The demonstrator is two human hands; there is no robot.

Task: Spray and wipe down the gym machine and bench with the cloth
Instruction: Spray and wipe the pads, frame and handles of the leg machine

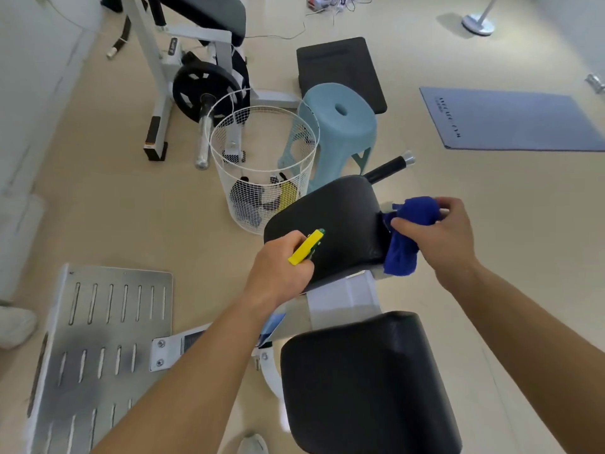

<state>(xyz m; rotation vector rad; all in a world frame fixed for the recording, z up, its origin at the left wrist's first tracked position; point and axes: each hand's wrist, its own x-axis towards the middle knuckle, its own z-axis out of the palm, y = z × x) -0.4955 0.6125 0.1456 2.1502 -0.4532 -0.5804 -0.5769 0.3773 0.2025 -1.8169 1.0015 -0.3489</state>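
1. Beige gym floor (131, 208); two black pads (366, 381), one wire basket (262, 152) at 11 o'clock.
2. Left hand (281, 267), fingers curled, grips one yellow spray bottle (306, 247), body hidden, over the far pad (334, 217).
3. Right hand (442, 240) pinches one blue cloth (401, 257) at that pad's 3 o'clock edge.

Two pads sit straight ahead, the far pad (337, 217) just beyond the near pad (366, 381). The left hand (281, 270) grips the spray bottle (306, 247) over the far pad's left edge, and the right hand (438, 237) holds the cloth (409, 231) at its right edge. The wire basket (229, 178) stands behind the far pad, the stool (347, 132) just right of it. The footplate (101, 339) is low on the left, the floor mat (514, 119) far right.
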